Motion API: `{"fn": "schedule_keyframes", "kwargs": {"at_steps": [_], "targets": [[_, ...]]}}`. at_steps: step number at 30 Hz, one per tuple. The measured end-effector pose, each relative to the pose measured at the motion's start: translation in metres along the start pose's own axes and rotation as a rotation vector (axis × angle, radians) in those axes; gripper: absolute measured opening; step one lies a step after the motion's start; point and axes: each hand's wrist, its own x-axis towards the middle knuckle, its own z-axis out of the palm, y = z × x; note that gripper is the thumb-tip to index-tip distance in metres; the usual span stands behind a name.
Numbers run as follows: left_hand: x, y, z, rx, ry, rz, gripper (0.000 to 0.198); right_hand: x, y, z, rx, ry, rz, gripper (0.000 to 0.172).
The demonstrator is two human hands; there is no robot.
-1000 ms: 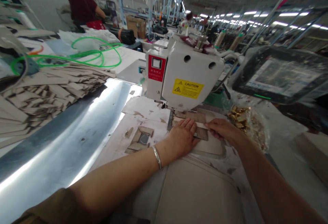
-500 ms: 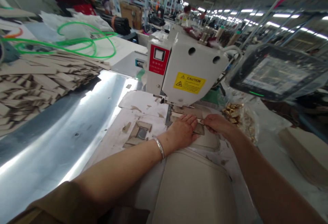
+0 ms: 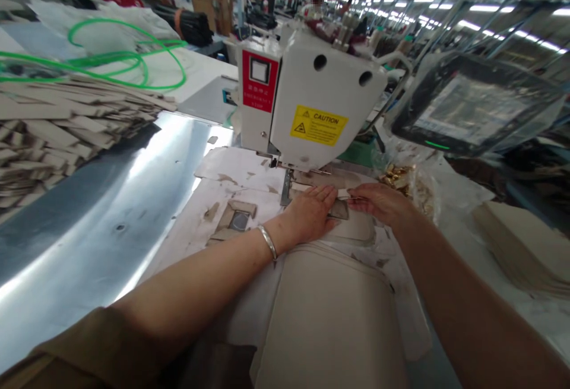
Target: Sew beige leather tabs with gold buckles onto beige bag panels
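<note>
My left hand (image 3: 310, 213) lies flat, fingers together, pressing a beige leather piece (image 3: 332, 312) on the bed of a white sewing machine (image 3: 307, 98). A silver bangle circles that wrist. My right hand (image 3: 376, 203) rests beside it, fingertips pinching a small pale strip (image 3: 344, 193) just under the machine's head. Both hands sit right in front of the needle area (image 3: 285, 186), which is partly hidden by the machine head.
A tall stack of beige cut pieces (image 3: 53, 127) fills the left. A green hose (image 3: 129, 62) loops behind it. A plastic-wrapped control screen (image 3: 467, 107) hangs at right, above a bag of gold metal parts (image 3: 407, 178). A shiny steel table (image 3: 111, 217) spreads left. People stand far behind.
The view has dipped and shifted, so the machine sits higher and more to the left. Both hands stay pressed on the piece under the machine head.
</note>
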Motion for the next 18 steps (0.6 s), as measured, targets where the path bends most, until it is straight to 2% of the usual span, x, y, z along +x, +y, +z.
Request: {"fn": "schedule_keyframes", "kwargs": {"at_steps": [7,18], "targets": [[0.0005,-0.0006,0.0045,0.014,0.019,-0.003,0.066,0.0085,0.0073,0.0000,0.123,0.047,0.082,0.018],[0.0010,0.0011,0.0015,0.030,0.003,-0.001,0.065,0.0079,0.0059,0.0006,0.099,0.080,0.093,0.017]]}}
